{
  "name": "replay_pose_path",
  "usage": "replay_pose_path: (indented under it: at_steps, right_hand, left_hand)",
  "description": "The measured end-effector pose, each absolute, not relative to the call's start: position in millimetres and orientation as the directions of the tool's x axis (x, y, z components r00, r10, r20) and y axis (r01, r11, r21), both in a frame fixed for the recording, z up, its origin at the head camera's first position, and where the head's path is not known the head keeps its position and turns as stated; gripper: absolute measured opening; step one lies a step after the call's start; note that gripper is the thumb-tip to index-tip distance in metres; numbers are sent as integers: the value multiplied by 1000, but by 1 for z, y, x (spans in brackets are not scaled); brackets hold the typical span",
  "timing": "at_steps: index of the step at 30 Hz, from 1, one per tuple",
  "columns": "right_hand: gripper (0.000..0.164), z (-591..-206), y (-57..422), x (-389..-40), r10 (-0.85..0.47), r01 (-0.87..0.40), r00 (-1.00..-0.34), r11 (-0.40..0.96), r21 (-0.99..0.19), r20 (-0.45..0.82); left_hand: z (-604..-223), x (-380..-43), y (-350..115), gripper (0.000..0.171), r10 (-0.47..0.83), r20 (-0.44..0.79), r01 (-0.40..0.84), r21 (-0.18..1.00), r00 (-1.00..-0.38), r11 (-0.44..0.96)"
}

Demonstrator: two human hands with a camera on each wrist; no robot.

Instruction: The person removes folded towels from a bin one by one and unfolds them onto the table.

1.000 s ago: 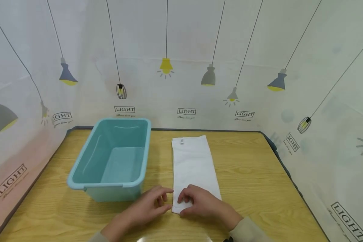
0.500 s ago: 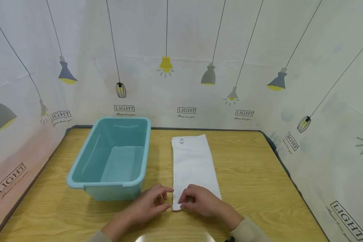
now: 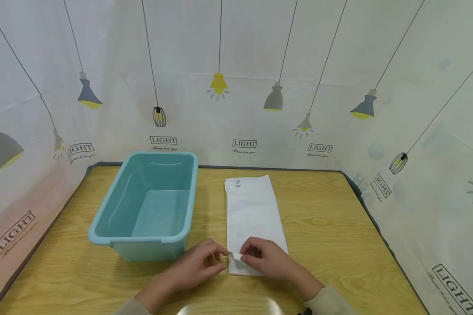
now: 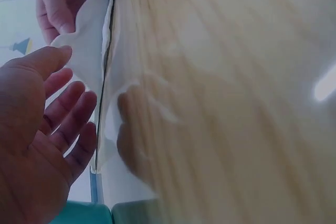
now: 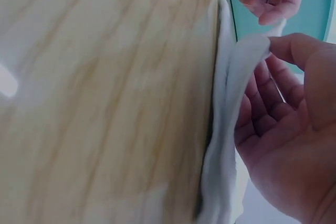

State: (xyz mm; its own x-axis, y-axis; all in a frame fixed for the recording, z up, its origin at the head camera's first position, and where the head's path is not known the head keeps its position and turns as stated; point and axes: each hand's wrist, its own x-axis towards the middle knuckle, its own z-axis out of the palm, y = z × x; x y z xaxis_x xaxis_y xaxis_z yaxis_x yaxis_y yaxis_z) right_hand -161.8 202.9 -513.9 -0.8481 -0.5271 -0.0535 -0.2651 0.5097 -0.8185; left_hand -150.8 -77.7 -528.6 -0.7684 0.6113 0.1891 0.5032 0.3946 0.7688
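A white folded towel (image 3: 254,210) lies lengthwise on the wooden table, with a small tag at its far left corner. At its near end my right hand (image 3: 270,260) pinches the top layer between thumb and fingers. That raised flap stands off the layer below, as the right wrist view shows along the towel edge (image 5: 226,103). Beside the towel's near left corner is my left hand (image 3: 199,264), its fingers loosely bent and nothing gripped. In the left wrist view its thumb (image 4: 50,59) is close to the flap's corner; whether they touch I cannot tell.
A light blue plastic bin (image 3: 161,214) with nothing in it stands on the left of the table (image 3: 323,218), close to my left hand. A white curtain (image 3: 244,52) printed with lamps hangs behind the table and on both sides.
My right hand has taken hold of the towel's near edge and lifted its top layer up and away from me. The left hand has stayed almost in place.
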Motion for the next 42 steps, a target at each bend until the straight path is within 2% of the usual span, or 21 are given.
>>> replay_pose_path:
  at_steps: [5,8,13,16,23,30,42]
  right_hand:
    - [8,-513,207,-163,-458,-218,-888,517,-828,-52]
    - [8,-513,210,-163,-448,-222,-893,492,-842,-26]
    - [19,-513,214,-163,-436,-252,-899,458,-852,32]
    - [17,-511,217,-164,-400,-258,-915,470,-844,57]
    - [11,-509,231,-169,-257,-164,-965,463,-871,45]
    - [13,-501,261,-175,-134,-77,-991,439,-895,19]
    - [19,-491,312,-174,20,-73,-996,428,-901,90]
  left_hand:
    - [-528,-156,-69,21,617,153,511,726,-772,460]
    - [-526,-160,-63,25,633,107,514,694,-767,505]
    - [-527,-165,-56,31,669,75,575,588,-740,569]
    - [-527,-166,-53,31,673,59,589,545,-737,597]
    - [-525,-168,-52,32,660,-1,533,588,-751,608]
    - [-523,-169,-52,33,662,-10,516,616,-750,595]
    - [-520,-169,-52,34,660,-50,481,643,-750,596]
